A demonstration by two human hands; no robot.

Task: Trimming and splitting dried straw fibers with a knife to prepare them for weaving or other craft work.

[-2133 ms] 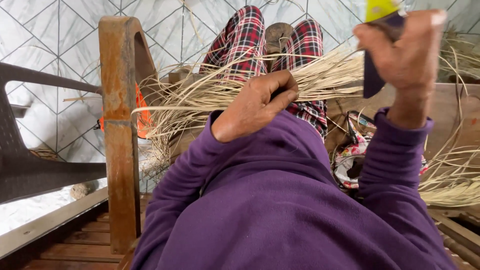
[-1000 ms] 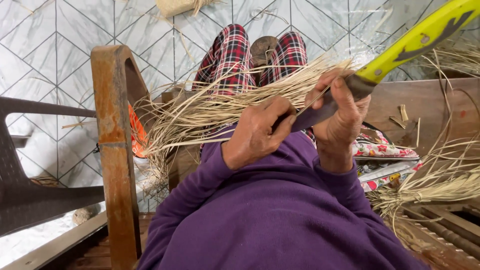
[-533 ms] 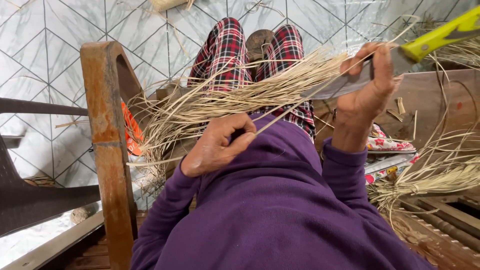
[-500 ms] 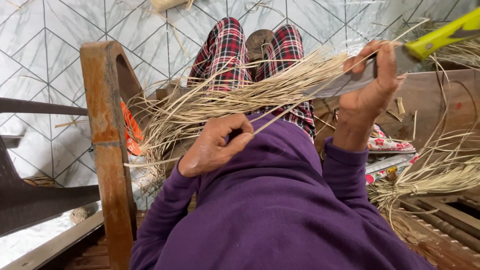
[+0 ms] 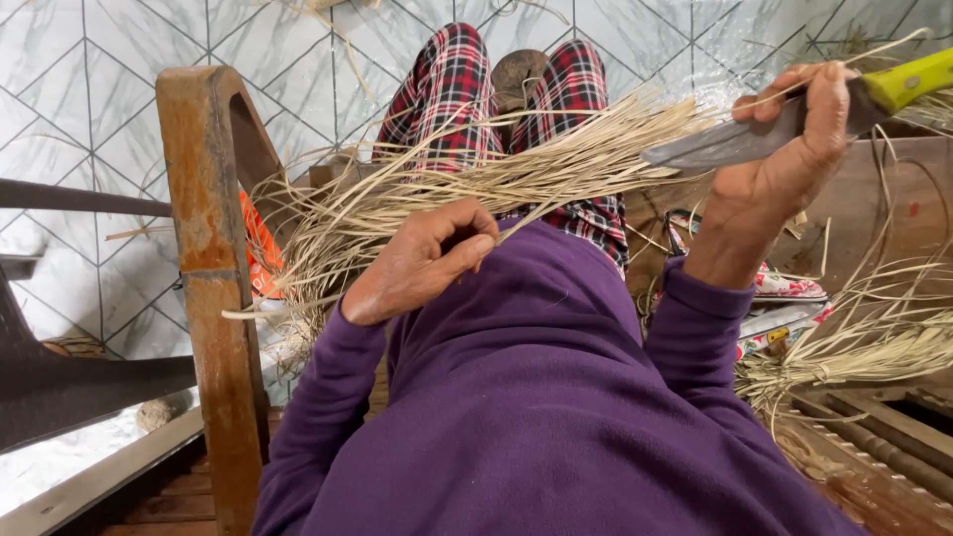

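Your left hand (image 5: 422,260) is closed tight around the bundle of dry straw fibres (image 5: 516,177), which lies across your lap over the checked trousers (image 5: 452,84) — the loose ends fan toward the wooden post (image 5: 204,248). Your right hand (image 5: 784,164) grips a knife with a yellow-green handle (image 5: 774,134), its blade touching the fibres' right end.

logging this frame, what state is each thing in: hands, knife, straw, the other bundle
left hand: shut on straw bundle
right hand: shut on knife
knife: raised, blade against the straw
straw bundle: held across lap, ends splayed
second bundle: lying loose at right
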